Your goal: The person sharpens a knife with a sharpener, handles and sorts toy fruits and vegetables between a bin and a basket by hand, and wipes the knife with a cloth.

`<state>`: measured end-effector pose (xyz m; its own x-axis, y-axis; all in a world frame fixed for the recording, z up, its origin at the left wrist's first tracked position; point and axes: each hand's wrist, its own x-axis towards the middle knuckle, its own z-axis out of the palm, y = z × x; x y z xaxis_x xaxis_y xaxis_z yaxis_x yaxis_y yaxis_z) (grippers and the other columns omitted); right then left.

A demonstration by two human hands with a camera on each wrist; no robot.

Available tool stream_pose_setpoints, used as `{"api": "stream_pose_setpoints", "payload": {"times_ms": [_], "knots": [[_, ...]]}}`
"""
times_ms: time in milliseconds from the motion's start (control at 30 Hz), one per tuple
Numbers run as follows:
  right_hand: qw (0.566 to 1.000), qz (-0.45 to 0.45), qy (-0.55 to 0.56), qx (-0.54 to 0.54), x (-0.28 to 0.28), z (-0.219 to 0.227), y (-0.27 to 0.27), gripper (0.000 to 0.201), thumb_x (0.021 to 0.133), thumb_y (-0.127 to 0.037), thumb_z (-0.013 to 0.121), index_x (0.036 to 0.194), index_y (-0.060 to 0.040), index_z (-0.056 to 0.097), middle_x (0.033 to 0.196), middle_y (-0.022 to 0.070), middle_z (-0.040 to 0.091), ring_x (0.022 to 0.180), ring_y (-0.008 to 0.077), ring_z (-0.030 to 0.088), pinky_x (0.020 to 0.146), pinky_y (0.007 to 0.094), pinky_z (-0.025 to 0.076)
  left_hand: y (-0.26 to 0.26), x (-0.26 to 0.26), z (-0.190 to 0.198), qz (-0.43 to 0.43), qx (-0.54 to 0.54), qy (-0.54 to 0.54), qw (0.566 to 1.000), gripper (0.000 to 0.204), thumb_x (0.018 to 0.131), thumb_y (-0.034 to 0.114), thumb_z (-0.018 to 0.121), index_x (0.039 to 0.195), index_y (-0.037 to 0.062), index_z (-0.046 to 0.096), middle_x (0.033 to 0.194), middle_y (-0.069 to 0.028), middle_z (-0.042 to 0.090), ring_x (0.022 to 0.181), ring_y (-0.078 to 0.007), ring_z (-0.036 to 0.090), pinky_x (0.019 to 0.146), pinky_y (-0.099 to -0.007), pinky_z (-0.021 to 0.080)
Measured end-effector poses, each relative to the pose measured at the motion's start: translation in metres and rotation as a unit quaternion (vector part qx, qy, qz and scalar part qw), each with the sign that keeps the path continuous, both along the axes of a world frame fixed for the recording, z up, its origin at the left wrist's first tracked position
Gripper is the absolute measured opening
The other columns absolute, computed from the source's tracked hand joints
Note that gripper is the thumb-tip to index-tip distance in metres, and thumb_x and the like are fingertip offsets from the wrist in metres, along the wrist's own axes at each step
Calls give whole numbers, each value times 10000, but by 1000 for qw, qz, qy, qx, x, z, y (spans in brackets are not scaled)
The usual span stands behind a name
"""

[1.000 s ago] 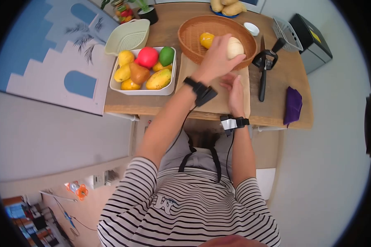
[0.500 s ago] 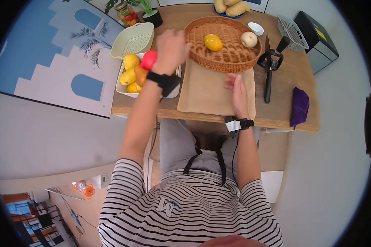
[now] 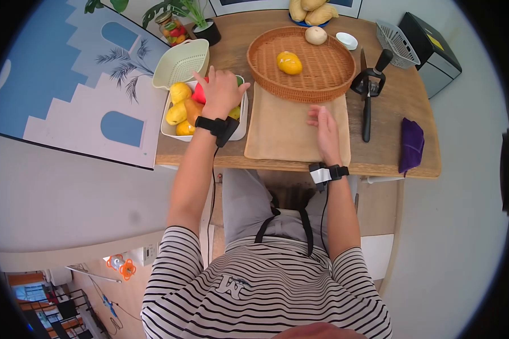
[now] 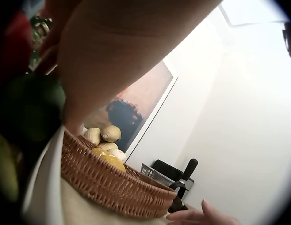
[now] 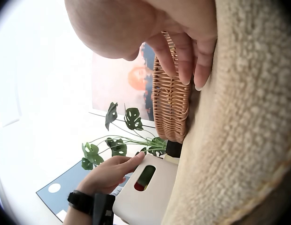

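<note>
My left hand point(image 3: 223, 90), fingers spread, is over the right half of a white bin point(image 3: 244, 116) of fruit. Under and around it are a red fruit point(image 3: 199, 94), a brown-orange pear-shaped fruit point(image 3: 193, 111) and a green fruit point(image 4: 30, 105), partly hidden by the hand. Several yellow fruits point(image 3: 176, 114) fill the bin's left side. On the tan mat point(image 3: 283, 133) rests my right hand point(image 3: 328, 133), its fingers loosely bent and holding nothing. Behind the mat, a round wicker basket point(image 3: 316, 70) contains a glossy yellow fruit point(image 3: 289, 63) and a pale round fruit point(image 3: 315, 35) against its back rim.
A pale green colander point(image 3: 181, 62) sits behind the bin. Right of the mat lies a black-handled knife point(image 3: 367, 118) beside a black holder point(image 3: 373, 82). A purple cloth point(image 3: 412, 146) is near the right edge; a small white bowl point(image 3: 346, 40) stands behind the basket.
My left hand let go of the pale round fruit in the basket and moved left over the bin. The pale fruit rolled from the basket's right side to its back. My right hand stayed on the mat.
</note>
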<state>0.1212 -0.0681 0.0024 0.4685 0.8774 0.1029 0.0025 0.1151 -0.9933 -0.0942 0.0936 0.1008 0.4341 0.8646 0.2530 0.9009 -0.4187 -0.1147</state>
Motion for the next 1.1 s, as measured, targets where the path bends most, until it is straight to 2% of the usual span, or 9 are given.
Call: {"api": "stream_pose_setpoints", "payload": {"times_ms": [267, 500, 600, 700, 767, 833, 900, 967, 1100], "knots": [[1000, -2, -6, 8, 0, 1, 0, 467, 1062, -343, 359, 1142, 41, 612, 1039, 105, 622, 971, 164, 587, 846, 302, 504, -4, -8, -11, -15, 61, -45, 997, 458, 877, 475, 631, 994, 32, 619, 992, -154, 649, 1034, -340, 590, 1020, -743, 201], [1000, -4, -4, 2, 0, -2, 0, 468, 1062, -344, 358, 1142, 39, 614, 1028, 104, 623, 966, 166, 588, 843, 304, 503, -15, 4, 10, -11, 84, -91, 992, 442, 837, 428, 690, 998, 24, 611, 945, -138, 627, 985, -326, 577, 1000, -746, 234], [1000, -16, 12, 22, -1, -3, 2, 426, 1052, -325, 401, 1108, 32, 627, 974, 76, 628, 883, 144, 595, 791, 281, 502, -30, 23, 20, -73, 116, -158, 978, 436, 825, 412, 711, 986, 22, 598, 931, -134, 610, 955, -335, 576, 991, -647, 340], [999, -12, 22, 29, -1, -4, 2, 426, 1056, -322, 385, 1151, 32, 602, 1008, 80, 628, 906, 142, 592, 795, 283, 500, -65, 52, 15, -190, 61, -323, 925, 388, 839, 340, 713, 1003, 11, 589, 988, -154, 620, 954, -356, 575, 921, -497, 441], [998, -1, 47, 43, -1, 2, 1, 427, 1059, -322, 375, 1188, 31, 577, 1051, 93, 623, 957, 156, 587, 829, 289, 492, -84, 75, -12, -235, -93, -487, 836, 346, 869, 280, 698, 1037, 1, 582, 975, -152, 624, 905, -303, 590, 799, -366, 477], [996, 8, 70, 53, -3, 5, -1, 431, 1061, -321, 365, 1226, 31, 552, 1094, 106, 617, 1008, 171, 582, 863, 295, 483, -95, 91, -43, -211, -211, -531, 793, 328, 907, 283, 656, 1057, 0, 584, 959, -136, 624, 882, -256, 590, 785, -339, 473], [995, 2, -68, 70, -3, 7, -3, 430, 1066, -316, 338, 1289, 10, 508, 1205, 143, 582, 1127, 208, 548, 950, 318, 444, -97, 103, -76, -185, -325, -567, 734, 316, 945, 285, 615, 1077, -1, 585, 942, -119, 623, 860, -209, 590, 770, -313, 470], [995, 21, -85, 43, -5, 15, -7, 396, 1037, -278, 436, 1324, -9, 490, 1274, 168, 544, 1205, 237, 511, 1017, 334, 396, -95, 111, -99, -144, -382, -669, 621, 355, 1024, 333, 489, 1071, -1, 597, 956, -29, 602, 878, -107, 548, 754, -246, 454], [988, 75, -127, 50, -8, 15, -9, 486, 945, -212, 600, 1367, -23, 452, 1310, 176, 519, 1228, 257, 504, 1033, 352, 389, -94, 105, -106, -121, -412, -684, 589, 385, 1056, 332, 396, 1081, 5, 597, 973, -23, 601, 908, -105, 551, 793, -264, 455]]}}
